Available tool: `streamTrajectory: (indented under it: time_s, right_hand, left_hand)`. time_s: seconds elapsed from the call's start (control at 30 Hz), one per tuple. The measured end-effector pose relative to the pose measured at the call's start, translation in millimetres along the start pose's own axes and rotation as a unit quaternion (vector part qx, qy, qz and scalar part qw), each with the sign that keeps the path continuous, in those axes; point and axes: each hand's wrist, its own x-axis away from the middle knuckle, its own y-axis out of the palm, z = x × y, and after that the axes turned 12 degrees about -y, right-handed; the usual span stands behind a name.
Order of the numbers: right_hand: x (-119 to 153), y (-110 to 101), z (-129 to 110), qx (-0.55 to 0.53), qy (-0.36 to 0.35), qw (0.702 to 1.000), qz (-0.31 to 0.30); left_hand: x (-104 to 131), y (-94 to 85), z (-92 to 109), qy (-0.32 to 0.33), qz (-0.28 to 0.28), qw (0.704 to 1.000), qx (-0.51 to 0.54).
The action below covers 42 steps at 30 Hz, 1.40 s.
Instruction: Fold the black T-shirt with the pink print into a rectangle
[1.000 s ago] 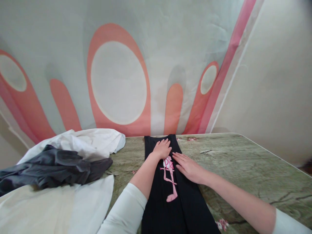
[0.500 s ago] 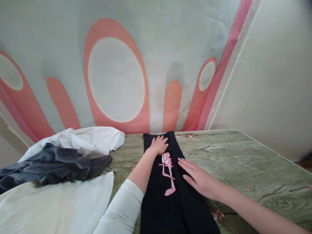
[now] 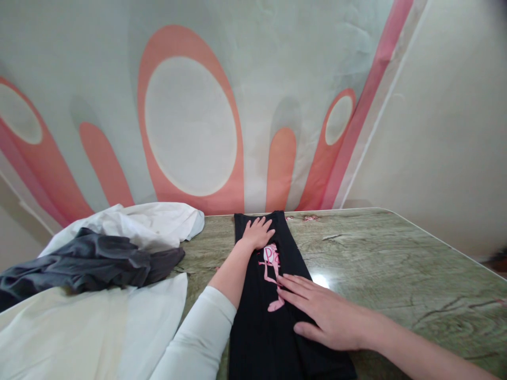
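A black sleeveless garment [image 3: 261, 332] with a pink cartoon figure printed on it lies lengthwise on the table, folded into a long narrow shape. Near its far end, my left hand [image 3: 258, 233] rests flat on the cloth with fingers spread, just above the print. My right hand [image 3: 317, 306] is open over the right side of the garment, its fingertips reaching the pink figure's legs and covering part of them. Neither hand grips the cloth. The garment's near end runs out of view at the bottom.
On the left of the wood-patterned table [image 3: 356, 248] lie a crumpled white cloth [image 3: 158, 221], a dark grey cloth [image 3: 99, 261] and a cream and white cloth [image 3: 87, 332]. A wall with coral and pink shapes [image 3: 190, 126] rises behind the table's far edge.
My right hand has moved nearer to me and to the left, from the garment's right edge onto the print. My left hand has stayed in place on the cloth.
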Motion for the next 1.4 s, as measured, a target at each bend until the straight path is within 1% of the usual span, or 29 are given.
streamTrajectory:
  time_s: [0.07,0.1,0.2,0.23,0.27,0.3,0.37,0.43,0.53,0.63,0.8,0.9,1.0,1.13,1.2,1.3,1.4]
  right_hand:
    - [0.3,-0.2,3.4,-0.025,0.001,0.999,0.022]
    - [0.5,0.6,8.0,-0.037,0.013,0.998,0.049]
    - [2.0,5.4,30.7,-0.057,0.084,0.979,0.175]
    - [2.9,7.4,39.3,-0.048,0.099,0.972,0.209]
    - [4.1,9.5,47.4,-0.027,0.102,0.968,0.229]
    - [5.4,11.6,54.6,-0.001,0.098,0.967,0.236]
    - [7.9,16.2,65.2,0.054,0.08,0.97,0.222]
    - [9.7,20.9,70.8,0.091,0.071,0.975,0.192]
    - [10.4,25.9,73.1,0.124,0.073,0.977,0.157]
    - [9.8,27.3,73.3,0.135,0.077,0.977,0.145]
    - [9.8,26.5,71.0,0.148,0.083,0.972,0.163]
    - [8.8,24.9,61.8,0.147,0.058,0.97,0.182]
    - [5.9,22.8,45.4,0.129,0.028,0.975,0.178]
    - [3.2,20.8,21.7,0.098,-0.001,0.989,0.11]
    - [4.7,20.8,12.0,0.092,-0.007,0.993,0.073]
    - [11.0,21.6,0.1,0.088,0.0,0.995,0.044]
    - [19.7,23.0,-7.7,0.075,0.009,0.996,0.039]
  left_hand:
    - [1.4,-2.7,-0.1,-0.012,0.007,0.999,0.034]
    - [2.3,-4.8,-0.7,-0.019,0.013,0.998,0.057]
    - [10.0,-12.0,-3.0,-0.034,0.045,0.994,0.093]
    - [14.9,-13.9,-2.9,-0.039,0.051,0.994,0.089]
    - [21.0,-15.0,-1.9,-0.045,0.051,0.995,0.079]
    - [28.1,-15.2,0.2,-0.053,0.046,0.995,0.067]
    - [43.6,-12.6,7.5,-0.076,0.03,0.996,0.047]
    - [58.0,-6.9,16.8,-0.104,0.017,0.994,0.033]
    - [71.7,2.9,27.8,-0.121,0.028,0.992,0.009]
    - [75.6,7.8,31.4,-0.114,0.051,0.992,-0.012]
    - [73.3,3.4,30.7,-0.114,0.052,0.992,-0.019]
    - [70.9,0.9,30.0,-0.108,0.042,0.993,-0.018]
    - [68.7,0.5,29.6,-0.104,0.036,0.994,-0.018]
    - [68.3,-2.5,25.3,-0.085,0.038,0.996,-0.01]
    - [71.5,-6.8,19.2,-0.07,0.024,0.997,-0.001]
    - [86.6,-14.3,8.9,-0.059,0.006,0.998,0.005]
    - [116.8,-18.2,8.9,-0.03,0.033,0.999,-0.015]
